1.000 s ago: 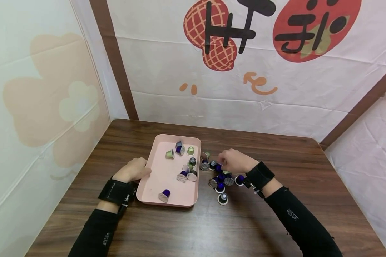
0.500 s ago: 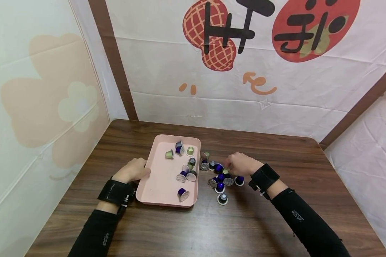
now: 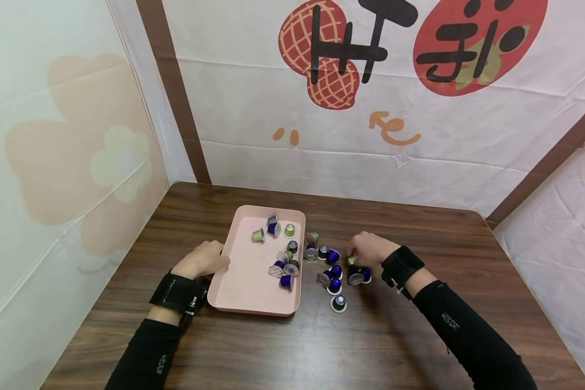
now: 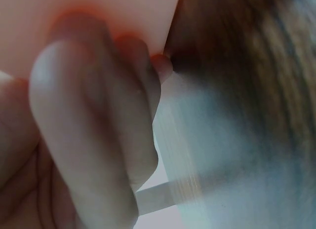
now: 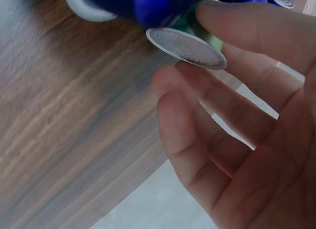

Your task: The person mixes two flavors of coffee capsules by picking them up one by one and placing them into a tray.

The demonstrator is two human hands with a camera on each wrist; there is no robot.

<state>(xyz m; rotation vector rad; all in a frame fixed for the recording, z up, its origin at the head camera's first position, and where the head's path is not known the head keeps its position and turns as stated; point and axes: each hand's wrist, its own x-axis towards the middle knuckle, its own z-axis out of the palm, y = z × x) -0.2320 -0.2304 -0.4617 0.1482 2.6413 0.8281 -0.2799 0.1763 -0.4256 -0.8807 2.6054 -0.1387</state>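
1. The left hand [image 3: 201, 260] grips the left rim of the pink tray [image 3: 239, 287], fingers curled over its edge; bare wooden table [image 3: 292, 346] lies open in front of both hands.
2. Inside the tray, right of that hand, lie purple and green capsules [image 3: 280, 266], mostly along its right wall.
3. Just beyond the tray's right wall, loose capsules [image 3: 331, 271] crowd the table in front of the right hand.
4. The right hand [image 3: 370, 249] pinches a green capsule [image 3: 352, 259] with a silver foil lid, touching purple neighbours.
5. Since 1 second ago, a purple capsule [image 3: 286, 281] has moved across the tray and the right hand has shifted right.
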